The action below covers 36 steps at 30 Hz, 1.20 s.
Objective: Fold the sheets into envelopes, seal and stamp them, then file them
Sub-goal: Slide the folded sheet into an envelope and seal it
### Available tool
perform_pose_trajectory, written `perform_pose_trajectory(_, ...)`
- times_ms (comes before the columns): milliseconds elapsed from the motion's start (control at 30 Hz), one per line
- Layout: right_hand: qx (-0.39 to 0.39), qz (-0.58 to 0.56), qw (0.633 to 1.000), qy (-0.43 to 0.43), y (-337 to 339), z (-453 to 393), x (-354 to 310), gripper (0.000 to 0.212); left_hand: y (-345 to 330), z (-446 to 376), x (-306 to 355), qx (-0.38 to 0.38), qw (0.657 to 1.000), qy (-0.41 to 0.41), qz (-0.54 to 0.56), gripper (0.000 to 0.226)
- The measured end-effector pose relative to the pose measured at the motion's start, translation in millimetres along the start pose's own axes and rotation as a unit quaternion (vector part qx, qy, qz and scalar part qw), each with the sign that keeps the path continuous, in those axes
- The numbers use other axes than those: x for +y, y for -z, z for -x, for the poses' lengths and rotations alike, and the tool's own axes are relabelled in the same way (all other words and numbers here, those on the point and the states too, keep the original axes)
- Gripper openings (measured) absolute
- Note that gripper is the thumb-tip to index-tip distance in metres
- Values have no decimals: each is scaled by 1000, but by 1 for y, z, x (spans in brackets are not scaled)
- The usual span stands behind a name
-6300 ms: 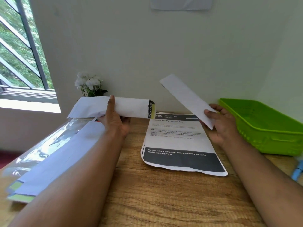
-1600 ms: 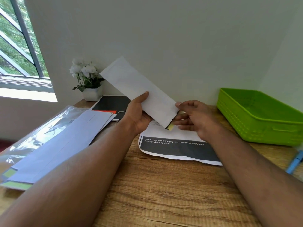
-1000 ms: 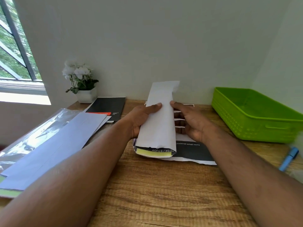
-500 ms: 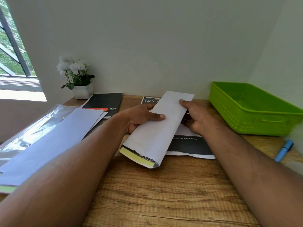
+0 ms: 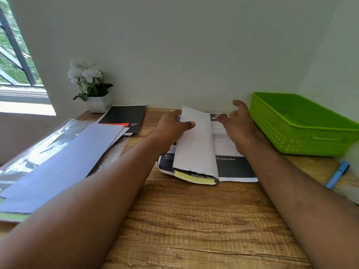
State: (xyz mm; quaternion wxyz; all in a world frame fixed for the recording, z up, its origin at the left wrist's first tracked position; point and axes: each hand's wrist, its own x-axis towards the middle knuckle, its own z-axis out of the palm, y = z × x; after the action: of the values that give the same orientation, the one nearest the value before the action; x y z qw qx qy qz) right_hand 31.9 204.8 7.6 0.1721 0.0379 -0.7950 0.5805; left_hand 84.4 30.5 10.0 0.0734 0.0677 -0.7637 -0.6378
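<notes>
Wooden desk (image 5: 194, 220): left hand (image 5: 171, 131) grips white envelope (image 5: 196, 144); right hand (image 5: 238, 125) spread, empty.

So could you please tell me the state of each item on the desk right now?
envelope: flap unsealed, folded sheet protruding, lying on printed sheet
left hand: on the envelope
right hand: open, off it
green basket: looks empty
blue pen: lying flat

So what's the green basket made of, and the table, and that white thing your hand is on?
The green basket looks like moulded plastic: glossy, one bright colour, with a dimpled wall. The table shows brown wood grain, matte; it could be real wood or a printed laminate. The white envelope under the left hand looks like thin matte paper, bending softly.
</notes>
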Motion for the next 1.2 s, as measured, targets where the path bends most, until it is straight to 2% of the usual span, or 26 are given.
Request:
perform_pose_trajectory(33, -7, 140, 985, 105, 2, 1, 4, 55, 1, 0, -1, 23, 990, -38, -133, 59)
perform_pose_trajectory(67, -34, 234, 953, 189, 4, 3, 5, 46, 2, 0, -1, 48, 957, -75, -274, 56)
perform_pose_trajectory(100, -91, 278, 929, 226, 4, 3, 6, 39, 4, 1, -1, 60, 917, -110, -379, 53)
perform_pose_trajectory(133, -165, 287, 917, 221, 3, 7, 6, 35, 6, 2, 1, 55, 889, -133, -435, 51)
perform_pose_trajectory(167, -246, 286, 905, 194, 0, 8, 6, 34, 7, 1, 2, 36, 879, -139, -455, 50)
perform_pose_trajectory(233, -349, 307, 871, 161, -4, 11, 10, 38, 7, 2, 1, -25, 880, -113, -461, 46)
perform_pose_trajectory(300, -346, 362, 849, 170, -6, 8, 13, 41, 5, 3, -3, -87, 857, -77, -503, 45)
perform_pose_trajectory(367, -321, 438, 823, 169, -5, 3, 15, 45, 5, 2, -5, -102, 833, -87, -537, 44)
perform_pose_trajectory(467, -255, 531, 782, 205, -5, -2, 15, 46, 9, 4, 2, -113, 860, -167, -468, 30)
perform_pose_trajectory(533, -188, 506, 806, 243, -3, -2, 14, 40, 10, 11, 9, -176, 887, -182, -385, 20)
perform_pose_trajectory(600, -165, 435, 845, 265, 1, -2, 12, 23, 10, 21, 15, -254, 894, -164, -330, 19)
perform_pose_trajectory(667, -200, 402, 856, 257, 3, 2, 9, 12, 7, 24, 18, -311, 881, -141, -327, 26)
perform_pose_trajectory(767, -253, 371, 867, 217, 6, 5, 3, 9, 0, 23, 17, -356, 857, -124, -353, 31)
perform_pose_trajectory(933, -320, 357, 862, 165, 19, 8, -18, 19, -5, 26, 21, -365, 847, -123, -365, 26)
perform_pose_trajectory(1033, -349, 328, 871, 108, 24, 12, -24, 23, -6, 28, 25, -332, 852, -149, -375, 15)
perform_pose_trajectory(1100, -361, 322, 872, 78, 31, 14, -24, 24, -5, 28, 24, -320, 855, -157, -376, 17)
perform_pose_trajectory(1200, -340, 264, 897, 98, 46, 23, -17, 18, -4, 26, 21, -333, 855, -147, -370, 19)
